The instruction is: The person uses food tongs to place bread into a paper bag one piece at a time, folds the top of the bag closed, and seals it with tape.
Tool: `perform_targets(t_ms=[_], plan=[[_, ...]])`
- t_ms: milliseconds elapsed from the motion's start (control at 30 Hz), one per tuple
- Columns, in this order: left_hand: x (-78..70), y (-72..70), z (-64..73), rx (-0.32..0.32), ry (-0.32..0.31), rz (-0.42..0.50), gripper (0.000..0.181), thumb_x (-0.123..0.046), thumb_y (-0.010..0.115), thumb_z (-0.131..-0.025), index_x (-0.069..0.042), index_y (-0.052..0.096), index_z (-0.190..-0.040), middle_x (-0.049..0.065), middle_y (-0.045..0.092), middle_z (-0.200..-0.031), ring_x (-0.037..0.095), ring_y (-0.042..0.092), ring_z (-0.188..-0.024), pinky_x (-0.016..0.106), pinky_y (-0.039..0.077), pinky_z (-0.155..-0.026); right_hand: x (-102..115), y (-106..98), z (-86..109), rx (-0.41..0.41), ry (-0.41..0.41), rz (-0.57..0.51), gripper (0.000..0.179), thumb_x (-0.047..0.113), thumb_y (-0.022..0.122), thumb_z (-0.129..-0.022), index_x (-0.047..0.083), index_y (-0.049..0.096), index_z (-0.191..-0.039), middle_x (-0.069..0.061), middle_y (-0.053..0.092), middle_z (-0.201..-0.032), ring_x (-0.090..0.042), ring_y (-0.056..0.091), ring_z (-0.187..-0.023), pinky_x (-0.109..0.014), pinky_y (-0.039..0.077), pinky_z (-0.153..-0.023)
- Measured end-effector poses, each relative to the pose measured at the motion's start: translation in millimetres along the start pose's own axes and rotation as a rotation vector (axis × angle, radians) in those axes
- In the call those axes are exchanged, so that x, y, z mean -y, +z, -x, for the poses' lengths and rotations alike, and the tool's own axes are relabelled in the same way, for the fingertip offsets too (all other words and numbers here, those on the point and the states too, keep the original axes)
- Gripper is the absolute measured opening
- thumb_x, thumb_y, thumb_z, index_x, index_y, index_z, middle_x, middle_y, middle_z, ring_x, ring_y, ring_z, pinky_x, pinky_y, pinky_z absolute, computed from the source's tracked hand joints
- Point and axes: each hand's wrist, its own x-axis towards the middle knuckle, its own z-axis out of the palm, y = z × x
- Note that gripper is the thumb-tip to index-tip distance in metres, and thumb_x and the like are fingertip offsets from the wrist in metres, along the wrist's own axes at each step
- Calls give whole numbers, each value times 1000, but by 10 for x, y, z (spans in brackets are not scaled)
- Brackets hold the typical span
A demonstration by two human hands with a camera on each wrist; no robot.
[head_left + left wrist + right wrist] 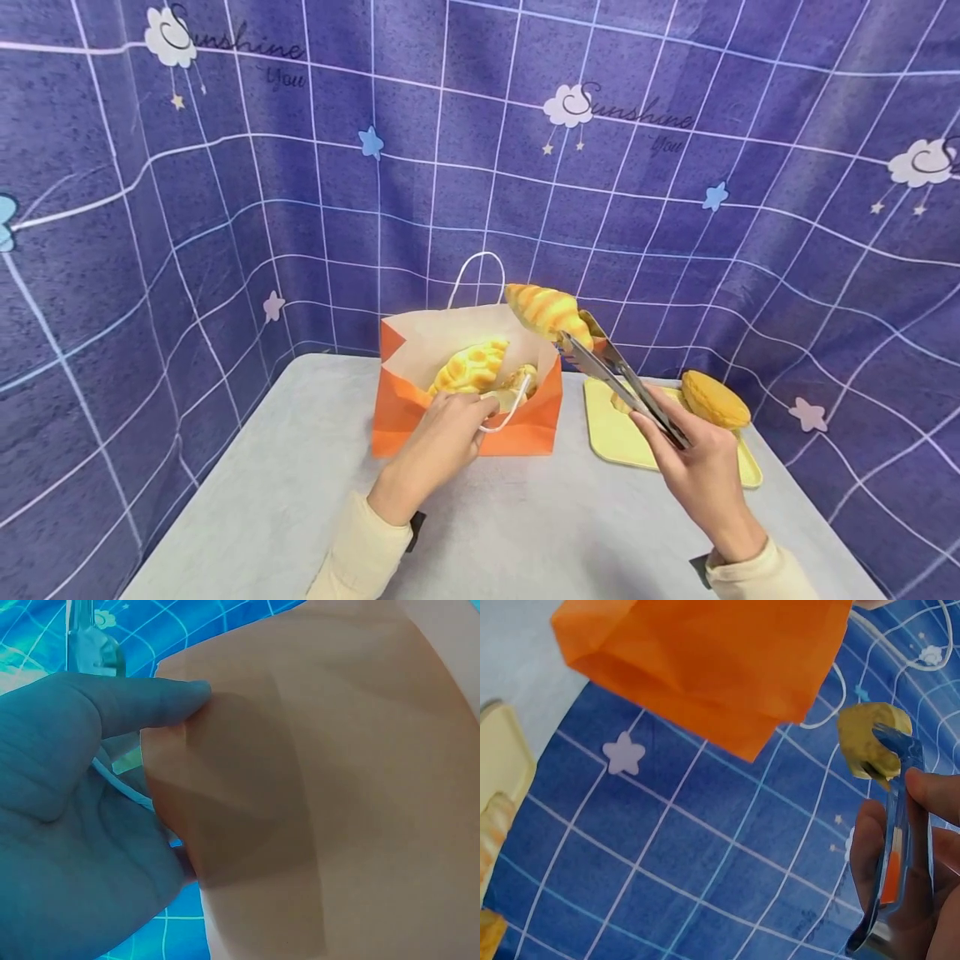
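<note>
My right hand (701, 467) grips a pair of metal tongs (626, 379), whose tips clamp a ridged golden bread roll (546, 310) above the right side of an orange paper bag (465, 437). With thumb and fingers, my left hand (448, 425) pinches the bag's front rim beside its white cord handle (517, 404). Inside the open bag lie a braided bread (471, 367) and a browner piece of bread (521, 379). In the left wrist view the thumb (154, 705) presses on the bag's paper wall (360, 787). The right wrist view shows the held roll (870, 739) end-on.
A yellow tray (622, 446) sits right of the bag, bearing a round golden bread (715, 400) and another piece partly hidden behind the tongs. A blue gridded curtain (420, 192) surrounds the back and sides of the grey table (300, 483).
</note>
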Motion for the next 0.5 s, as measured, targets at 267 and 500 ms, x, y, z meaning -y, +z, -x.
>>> perform_targets(t_ms=[267,500], plan=[[-1,-6,-24,13,-15,25,33,7,68,-74,-21,63,-92,-12,55,-72,11,57,-70,32,39,-70,126,152,-78,43,-51,-9,50,4,84,-73,9,72,-122,-1,73,-84,-1,48,-54,-15,38,-48],[3,5,-12,6,-7,24,33,8,66,-74,-21,59,-89,-12,49,-69,10,52,-66,30,37,-68,179,311,-117,88,-60,-54,49,5,82,-77,9,70,-124,0,73,-86,-1,48,-54,-14,38,-48]])
